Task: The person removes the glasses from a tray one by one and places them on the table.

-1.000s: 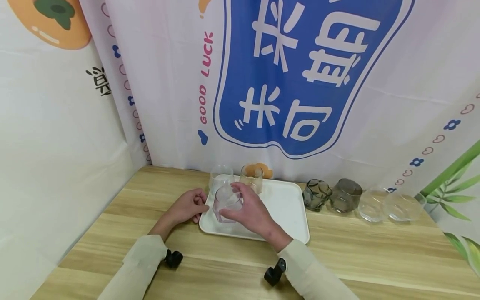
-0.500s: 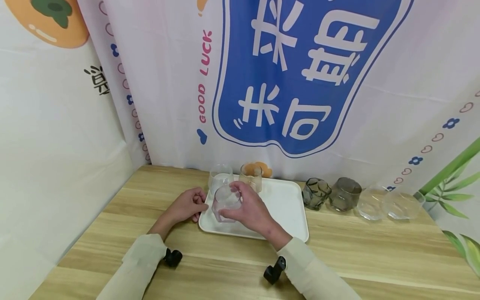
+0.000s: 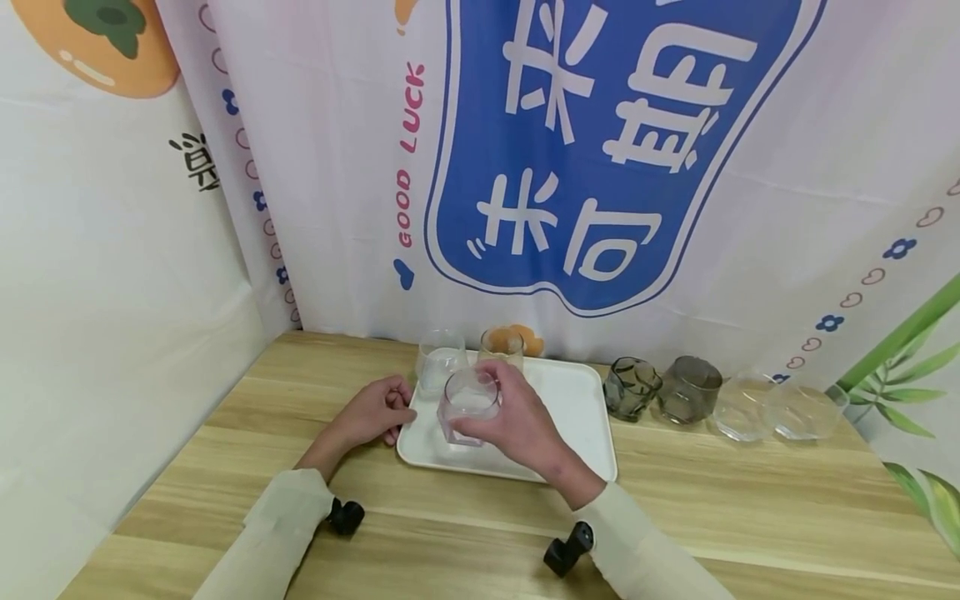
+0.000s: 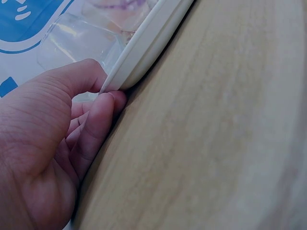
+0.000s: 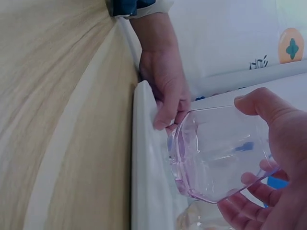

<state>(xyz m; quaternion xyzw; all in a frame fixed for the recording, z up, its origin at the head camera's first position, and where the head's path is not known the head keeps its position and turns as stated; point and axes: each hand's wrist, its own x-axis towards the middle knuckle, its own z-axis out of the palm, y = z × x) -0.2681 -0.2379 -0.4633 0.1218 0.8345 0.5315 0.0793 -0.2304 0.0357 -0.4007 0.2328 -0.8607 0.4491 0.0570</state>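
My right hand (image 3: 521, 417) holds a faintly pink, clear drinking glass (image 3: 468, 408) by its sides, thumb on the near side and fingers round the far side. In the right wrist view the glass (image 5: 220, 148) shows a faceted, pink-tinted base, close over the tray. The white tray (image 3: 573, 421) lies on the table. At its left edge my left hand (image 3: 375, 408) pinches the rim; the left wrist view shows thumb and finger at the tray's rim (image 4: 144, 48). Behind the pink glass, a clear glass (image 3: 441, 362) and an amber-tinted glass (image 3: 501, 343) stand on the tray's back left part.
Right of the tray, a row of glasses stands on the wooden table (image 3: 735, 517): a dark textured glass (image 3: 633, 390), a smoky glass (image 3: 690, 390), a clear glass (image 3: 741, 408) and another clear glass (image 3: 808, 412). A printed cloth (image 3: 337, 208) hangs behind the table.
My right hand has shifted slightly right with the pink glass, away from the clear glass behind it. The left hand has stayed at the tray's edge.
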